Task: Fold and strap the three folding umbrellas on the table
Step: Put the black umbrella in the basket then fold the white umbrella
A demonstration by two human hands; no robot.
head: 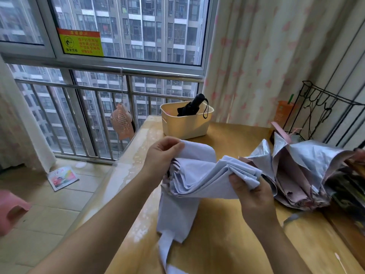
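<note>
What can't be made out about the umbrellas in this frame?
Head view:
Pale umbrella: handle and strap buried in its own folds.
Silver-pink umbrella: right end cut off by the frame edge.
Black umbrella: lower part hidden by the cream basket wall; closure strap unseen.
Window sticker: text blurred.

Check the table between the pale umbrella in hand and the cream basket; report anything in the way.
Nothing visible blocks it: bare table lies between the pale umbrella and the cream basket. The silver umbrella lies to the right. A black umbrella stands in the basket.
</note>
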